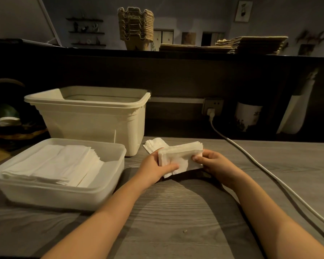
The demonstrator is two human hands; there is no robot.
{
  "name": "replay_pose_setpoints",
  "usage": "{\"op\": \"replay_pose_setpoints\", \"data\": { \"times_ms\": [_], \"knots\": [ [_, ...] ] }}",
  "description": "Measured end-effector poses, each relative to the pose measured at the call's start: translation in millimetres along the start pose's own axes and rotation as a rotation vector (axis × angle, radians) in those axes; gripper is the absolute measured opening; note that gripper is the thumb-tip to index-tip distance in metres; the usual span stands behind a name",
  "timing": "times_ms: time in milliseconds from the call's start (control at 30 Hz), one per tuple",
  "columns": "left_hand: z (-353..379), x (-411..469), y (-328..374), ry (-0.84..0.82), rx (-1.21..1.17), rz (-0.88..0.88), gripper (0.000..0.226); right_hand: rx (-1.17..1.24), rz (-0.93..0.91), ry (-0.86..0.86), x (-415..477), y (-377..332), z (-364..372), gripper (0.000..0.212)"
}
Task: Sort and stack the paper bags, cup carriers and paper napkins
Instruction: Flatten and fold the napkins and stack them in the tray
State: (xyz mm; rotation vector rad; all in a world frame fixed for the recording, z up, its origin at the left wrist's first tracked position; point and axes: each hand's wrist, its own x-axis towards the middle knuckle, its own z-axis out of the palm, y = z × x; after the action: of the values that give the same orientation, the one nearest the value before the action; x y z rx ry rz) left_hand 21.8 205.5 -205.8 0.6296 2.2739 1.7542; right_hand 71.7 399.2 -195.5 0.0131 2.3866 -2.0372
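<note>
Both hands hold a small stack of white paper napkins [180,156] just above the wooden table. My left hand [153,168] grips its left end, thumb across the front. My right hand [211,161] pinches its right end. A few loose napkins [153,144] lie on the table behind the stack. At the left, a shallow plastic tray [108,186] holds several napkins laid flat [52,165]. On the dark ledge at the back stand a stack of pulp cup carriers [136,27] and a flat pile of brown paper bags [251,44].
A deep cream plastic bin [94,116] stands behind the tray. A white cable [269,172] runs from a wall socket [212,107] diagonally across the table's right side. A white cup [248,116] sits by the wall. Dark clutter lies at far left.
</note>
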Motion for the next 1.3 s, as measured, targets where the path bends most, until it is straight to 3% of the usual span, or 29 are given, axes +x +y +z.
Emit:
{"op": "replay_pose_setpoints", "data": {
  "times_ms": [167, 400, 533, 733, 800, 933, 1100, 1300],
  "knots": [
    [7.4, -8.0, 22.4, 0.041, 0.005, 0.006, 0.048, 0.165, 0.028, 0.051, -0.9, -6.5, 4.2, 0.018],
    [-15.4, -32.8, 64.8, 0.092, -0.022, 0.048, 0.037, 0.55, 0.005, 0.048, -10.9, -28.7, 26.7, 0.026],
    [-44.1, -52.7, 73.1, 0.126, -0.058, -0.003, 0.039, 0.56, 0.047, 0.034, -10.0, -48.1, 47.8, 0.025],
    [-96.2, -75.0, 74.2, 0.153, -0.083, -0.057, 0.036, 0.399, 0.073, 0.005, 8.9, -82.2, 84.4, 0.016],
    [-111.5, -83.0, 70.8, 0.164, 0.046, -0.075, 0.035, 0.361, 0.097, -0.014, 17.7, -90.8, 99.2, 0.019],
    [-136.3, -99.3, 61.3, 0.18, 0.473, -0.113, 0.058, 0.203, 0.153, -0.055, 34.1, -99.1, 130.8, 0.034],
    [-158.6, -109.8, 52.7, 0.122, 0.656, -0.188, 0.081, -0.329, 0.073, -0.069, 47.8, -98.9, 164.3, 0.032],
    [-160.4, -106.0, 45.1, 0.014, 0.79, -0.247, 0.073, -0.759, -0.026, -0.178, 59.1, -94.3, 180.3, 0.037]
  ]
}}
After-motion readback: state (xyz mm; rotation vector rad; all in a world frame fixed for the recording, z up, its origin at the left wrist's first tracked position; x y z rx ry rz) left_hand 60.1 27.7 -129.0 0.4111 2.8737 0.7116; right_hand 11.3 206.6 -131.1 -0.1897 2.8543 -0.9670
